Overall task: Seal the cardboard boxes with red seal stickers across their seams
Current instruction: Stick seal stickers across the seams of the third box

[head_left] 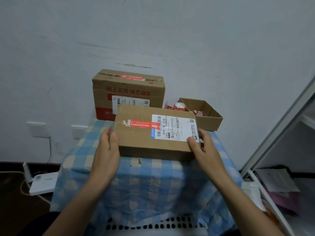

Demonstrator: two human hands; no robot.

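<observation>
The flat box [136, 138] lies with its long axis left-right, its ends clasped by the left hand [109, 145] and right hand [202, 147]. The open box [209, 122] behind holds sticker scraps [197, 112].

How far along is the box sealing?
Done: tall brown cardboard box at the back has a red seal sticker on its top seam. In hand: left hand and right hand hold the flat brown cardboard box, also stickered. Left: no unsealed box visible.
</observation>
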